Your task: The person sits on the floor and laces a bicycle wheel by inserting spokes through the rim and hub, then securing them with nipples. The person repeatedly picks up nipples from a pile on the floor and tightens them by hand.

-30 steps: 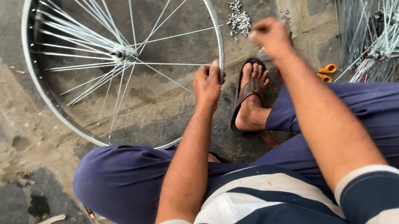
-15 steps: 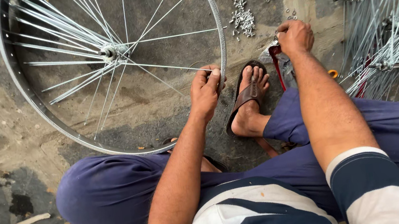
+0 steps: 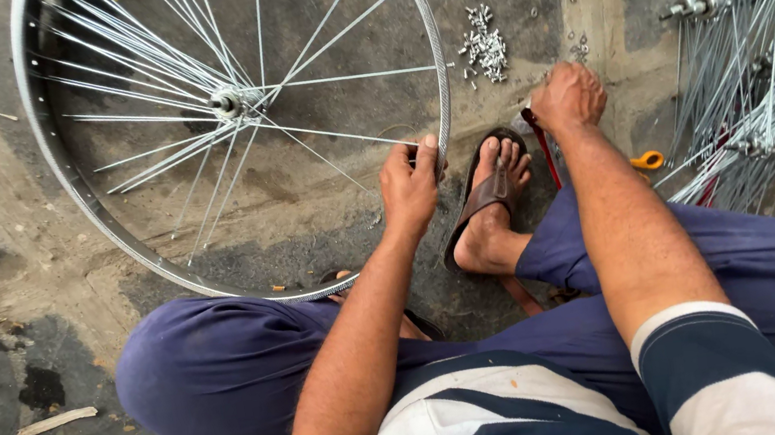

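A silver bicycle wheel rim [image 3: 59,183] with thin spokes and a hub [image 3: 227,100] lies on the concrete floor ahead of my knees. My left hand [image 3: 411,184] grips the rim's near right edge where a spoke meets it. My right hand [image 3: 568,97] is closed around a red-handled tool [image 3: 542,147] just beyond my sandalled foot [image 3: 492,195]. A small heap of silver spoke nipples [image 3: 485,44] lies on the floor beyond that hand.
Bundles of loose spokes with hubs [image 3: 755,25] stand at the right. An orange-handled tool [image 3: 647,160] lies beside them. A wood scrap [image 3: 55,423] lies on the stained floor at the left. My blue-trousered legs fill the foreground.
My right hand has come down from above the nipple heap to the floor by my foot and closed on the red-handled tool. My left hand stays on the rim.
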